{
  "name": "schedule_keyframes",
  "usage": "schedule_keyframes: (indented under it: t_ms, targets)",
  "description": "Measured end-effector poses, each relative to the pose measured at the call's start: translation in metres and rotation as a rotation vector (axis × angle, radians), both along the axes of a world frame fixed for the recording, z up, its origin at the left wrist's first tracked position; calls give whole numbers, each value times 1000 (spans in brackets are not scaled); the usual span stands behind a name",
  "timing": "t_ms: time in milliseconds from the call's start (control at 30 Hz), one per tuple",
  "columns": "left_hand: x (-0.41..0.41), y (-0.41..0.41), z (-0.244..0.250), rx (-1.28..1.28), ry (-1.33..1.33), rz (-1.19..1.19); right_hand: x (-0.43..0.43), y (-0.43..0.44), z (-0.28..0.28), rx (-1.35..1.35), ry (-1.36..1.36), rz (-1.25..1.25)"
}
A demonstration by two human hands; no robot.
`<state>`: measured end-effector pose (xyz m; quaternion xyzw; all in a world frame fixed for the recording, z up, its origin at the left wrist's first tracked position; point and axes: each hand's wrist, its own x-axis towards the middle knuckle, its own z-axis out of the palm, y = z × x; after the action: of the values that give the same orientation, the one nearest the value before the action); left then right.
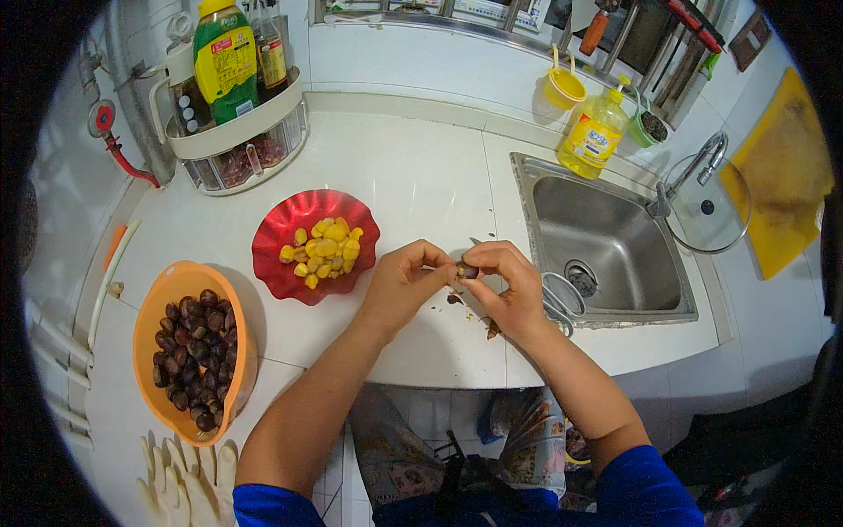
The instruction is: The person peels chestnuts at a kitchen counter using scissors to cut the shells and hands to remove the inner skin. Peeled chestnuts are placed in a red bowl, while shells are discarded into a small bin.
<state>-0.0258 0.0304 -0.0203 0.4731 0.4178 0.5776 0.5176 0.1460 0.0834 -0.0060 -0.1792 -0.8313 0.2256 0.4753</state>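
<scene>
My left hand and my right hand meet over the white counter, both pinching one dark brown chestnut between fingertips. Part of its shell looks peeled away. Bits of dark shell lie on the counter beneath. Scissors with grey handles lie beside my right hand at the sink's edge. To the left, a red scalloped bowl holds several peeled yellow chestnuts. Farther left, an orange plastic basket holds many unpeeled chestnuts.
A steel sink is at the right, with a yellow soap bottle behind it. A condiment rack stands at the back left. Cream rubber gloves lie at the front left. A green onion stalk lies along the left edge.
</scene>
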Motion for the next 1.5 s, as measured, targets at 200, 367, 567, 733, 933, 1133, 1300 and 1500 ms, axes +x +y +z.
schedule_keyframes:
  t_ms: [200, 367, 567, 733, 933, 1133, 1300, 1500]
  targets:
    - [-2, 2, -12, -70, -75, 73, 1, -4, -4, -309, 212, 156]
    - [7, -3, 2, -44, 263, 42, 6, -1, 0, -292, 79, 31]
    - [7, -5, 3, -88, -22, -43, 5, 2, -2, -53, -16, -17]
    - [1, -5, 4, -165, -88, -28, 3, -1, 2, 8, -28, 16]
    - [-2, -4, 5, -130, -4, -39, 2, -5, 6, 41, -118, -11]
    - [0, -3, 0, -82, 94, 22, 0, -3, -1, 58, -130, 6]
    - [5, -1, -3, -30, 261, 125, -1, -5, -1, 57, -130, -22]
    - [6, 0, -9, -1, 376, 208, -4, -10, -2, 132, -142, -30]
